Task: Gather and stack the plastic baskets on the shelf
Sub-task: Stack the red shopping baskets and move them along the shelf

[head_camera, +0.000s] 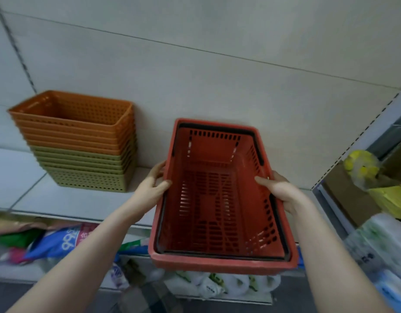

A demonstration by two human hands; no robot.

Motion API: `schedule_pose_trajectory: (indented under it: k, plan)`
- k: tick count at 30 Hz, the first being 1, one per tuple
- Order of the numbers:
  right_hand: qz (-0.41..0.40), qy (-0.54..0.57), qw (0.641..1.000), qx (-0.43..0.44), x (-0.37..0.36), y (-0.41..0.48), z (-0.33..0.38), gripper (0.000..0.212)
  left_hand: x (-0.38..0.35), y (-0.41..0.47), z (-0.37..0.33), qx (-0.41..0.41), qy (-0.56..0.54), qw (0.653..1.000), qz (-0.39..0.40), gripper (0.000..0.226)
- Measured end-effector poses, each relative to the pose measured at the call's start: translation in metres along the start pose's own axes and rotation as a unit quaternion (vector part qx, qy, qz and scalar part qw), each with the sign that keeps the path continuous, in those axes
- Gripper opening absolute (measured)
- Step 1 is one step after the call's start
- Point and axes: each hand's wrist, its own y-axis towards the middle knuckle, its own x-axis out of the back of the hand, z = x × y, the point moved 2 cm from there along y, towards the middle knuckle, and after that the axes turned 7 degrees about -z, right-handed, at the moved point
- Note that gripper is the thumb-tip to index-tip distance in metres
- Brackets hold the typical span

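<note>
Both hands grip red basket (220, 199); "99" on blue packet (62, 241).

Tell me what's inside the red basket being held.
Nothing: the red basket shows only its bare slotted floor and black handles folded along the rim. Left hand and right hand grip its sides. Its underside is hidden.
</note>
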Motion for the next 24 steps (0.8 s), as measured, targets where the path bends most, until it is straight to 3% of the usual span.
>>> schedule_pose_trajectory:
  k: [2, 6, 13, 18, 24]
  plan:
    - [0.013, 0.0, 1.0, 0.014, 0.002, 0.001, -0.008, 0.033, 0.001, -0.007, 0.005, 0.031, -0.028, 0.999, 0.006, 0.061]
    - [-0.004, 0.019, 0.999, 0.027, 0.003, -0.002, -0.025, 0.044, 0.0, -0.01, 0.008, 0.091, -0.098, 0.991, -0.009, 0.052]
    - [-0.06, 0.086, 0.994, 0.039, -0.011, -0.062, -0.052, 0.039, 0.012, -0.052, 0.021, 0.045, -0.138, 0.989, -0.011, 0.045]
    - [-0.063, 0.084, 0.993, 0.06, -0.063, -0.15, -0.078, 0.045, 0.078, -0.116, 0.067, 0.039, -0.164, 0.986, -0.007, 0.044]
    - [-0.022, 0.083, 0.993, 0.08, -0.178, -0.258, -0.084, 0.053, 0.213, -0.199, 0.124, 0.031, -0.186, 0.981, -0.046, 0.046]
